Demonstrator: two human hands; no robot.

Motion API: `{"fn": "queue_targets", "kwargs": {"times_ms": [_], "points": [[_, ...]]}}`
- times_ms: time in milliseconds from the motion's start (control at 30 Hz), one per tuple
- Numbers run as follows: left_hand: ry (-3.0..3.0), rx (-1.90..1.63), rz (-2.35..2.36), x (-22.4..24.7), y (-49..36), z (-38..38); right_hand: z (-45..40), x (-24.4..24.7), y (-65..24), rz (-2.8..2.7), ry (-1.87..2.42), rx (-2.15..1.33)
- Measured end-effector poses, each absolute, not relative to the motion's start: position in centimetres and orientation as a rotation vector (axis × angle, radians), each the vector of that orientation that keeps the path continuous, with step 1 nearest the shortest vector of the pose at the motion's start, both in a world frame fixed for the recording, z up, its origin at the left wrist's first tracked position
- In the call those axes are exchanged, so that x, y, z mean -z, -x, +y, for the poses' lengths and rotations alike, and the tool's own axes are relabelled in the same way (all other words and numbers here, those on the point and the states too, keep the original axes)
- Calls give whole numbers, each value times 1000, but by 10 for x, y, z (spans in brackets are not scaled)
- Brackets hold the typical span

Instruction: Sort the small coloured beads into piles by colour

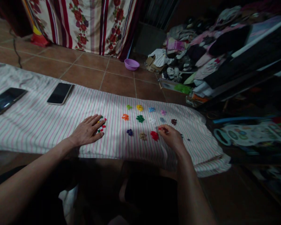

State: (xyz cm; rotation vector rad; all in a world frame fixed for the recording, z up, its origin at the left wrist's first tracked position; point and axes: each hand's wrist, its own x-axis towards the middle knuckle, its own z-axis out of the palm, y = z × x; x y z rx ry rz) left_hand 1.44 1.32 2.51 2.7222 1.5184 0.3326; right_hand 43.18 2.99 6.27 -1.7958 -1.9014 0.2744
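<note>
My left hand (85,130) lies flat with fingers stretched on the striped cloth, its fingertips over a small mix of coloured pieces (104,126), partly hidden beneath them. My right hand (170,135) is closed in a pinch, a small red piece (160,128) showing at the fingertips. Just left of it sits the red pile (154,135). Around it are a tan pile (143,136), a white pile (152,120), a dark green pile (140,118), a navy pile (129,132) and an orange pile (125,117). What kind of pieces they are is too small to tell.
More piles, yellow (139,107), blue (151,109) and brown (174,122), lie along the far and right side. Two phones, one a dark-screened phone (60,93), rest at left on the striped cloth (84,97). A purple basin (131,64) stands on the tiled floor.
</note>
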Motion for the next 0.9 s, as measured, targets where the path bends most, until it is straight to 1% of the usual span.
{"fn": "queue_targets", "kwargs": {"times_ms": [167, 500, 667, 767, 900], "points": [[-2712, -414, 1512, -25, -15, 16, 32, -56, -433, -1930, 1857, -288], [-2722, -406, 1480, -24, -12, 19, 32, -51, -429, -2013, 1894, -389], [-2723, -420, 1492, -23, -14, 20, 33, -50, -427, -1991, 1945, -311], [-2738, -404, 1502, -22, -14, 21, 37, -47, -426, -2002, 1913, -248], [-2738, -414, 1505, -21, -14, 21, 42, -42, -425, -2119, 1838, -322]]}}
